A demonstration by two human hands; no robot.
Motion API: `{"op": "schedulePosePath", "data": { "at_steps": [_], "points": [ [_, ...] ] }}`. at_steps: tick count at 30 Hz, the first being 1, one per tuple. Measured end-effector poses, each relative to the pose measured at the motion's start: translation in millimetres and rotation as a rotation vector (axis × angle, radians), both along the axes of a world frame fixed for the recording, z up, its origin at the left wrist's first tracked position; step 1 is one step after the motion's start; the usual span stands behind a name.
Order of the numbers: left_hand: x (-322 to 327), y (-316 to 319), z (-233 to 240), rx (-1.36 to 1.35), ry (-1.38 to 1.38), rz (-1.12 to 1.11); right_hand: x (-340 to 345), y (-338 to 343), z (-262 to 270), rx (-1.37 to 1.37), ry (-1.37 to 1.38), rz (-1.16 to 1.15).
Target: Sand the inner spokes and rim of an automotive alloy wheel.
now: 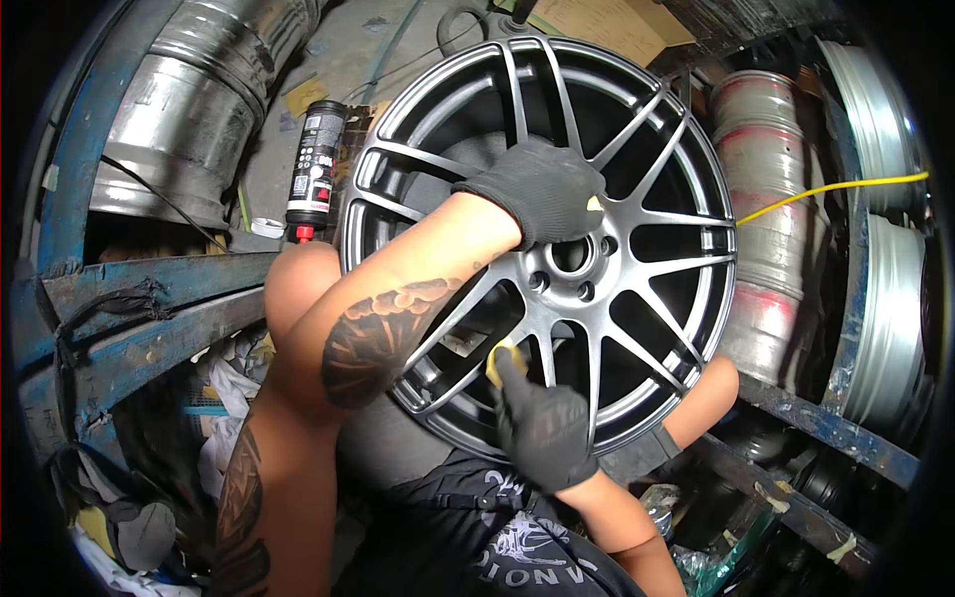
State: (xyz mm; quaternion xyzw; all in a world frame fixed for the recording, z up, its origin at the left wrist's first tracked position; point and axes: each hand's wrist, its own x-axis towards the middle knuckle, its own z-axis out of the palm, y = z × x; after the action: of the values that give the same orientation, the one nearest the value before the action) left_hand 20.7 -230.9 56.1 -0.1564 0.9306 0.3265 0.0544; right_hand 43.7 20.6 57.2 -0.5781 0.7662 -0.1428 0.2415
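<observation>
A dark grey multi-spoke alloy wheel [548, 328] fills the space between my bare knees. My left hand [533, 190], in a black glove, is curled over the spokes beside the hub, its fingertips mostly hidden. A small yellow corner shows at its finger side; I cannot tell what it belongs to. Below the hub, my right hand [541, 425], also in a black glove, pinches a yellow abrasive piece [507, 362] against a lower-left spoke. Several bolt holes ring the open centre bore [571, 254].
A black bottle with a red cap [315, 164] is left of the wheel. Bare metal wheel barrels [171, 134] sit on a blue metal rack [149, 328] at left. Stacked barrels [757, 224] and another rack [828, 433] flank the right. A yellow cable [828, 186] crosses there.
</observation>
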Motion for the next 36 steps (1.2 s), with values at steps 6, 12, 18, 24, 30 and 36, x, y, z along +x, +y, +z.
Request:
{"op": "schedulePosePath", "data": {
  "at_steps": [6, 12, 18, 24, 30, 36],
  "points": [
    [-1, -2, -7, -0.059, 0.008, 0.005, -3, -13, -1, -0.003, 0.131, -0.015],
    [1, -4, -16, -0.047, 0.026, -0.01, -25, -12, 7, -0.282, -0.08, 0.036],
    [0, -4, -11, -0.047, 0.041, -0.008, -43, -11, -17, -0.185, 0.151, 0.01],
    [-2, -3, -18, -0.055, 0.069, 0.001, -40, -13, -22, -0.155, 0.06, 0.129],
    [3, -5, -17, -0.046, 0.086, 0.062, -37, -17, -15, -0.184, -0.039, 0.179],
    [1, -3, -23, -0.06, 0.108, 0.045, -27, -15, -6, -0.176, 0.056, 0.248]
  ]
}}
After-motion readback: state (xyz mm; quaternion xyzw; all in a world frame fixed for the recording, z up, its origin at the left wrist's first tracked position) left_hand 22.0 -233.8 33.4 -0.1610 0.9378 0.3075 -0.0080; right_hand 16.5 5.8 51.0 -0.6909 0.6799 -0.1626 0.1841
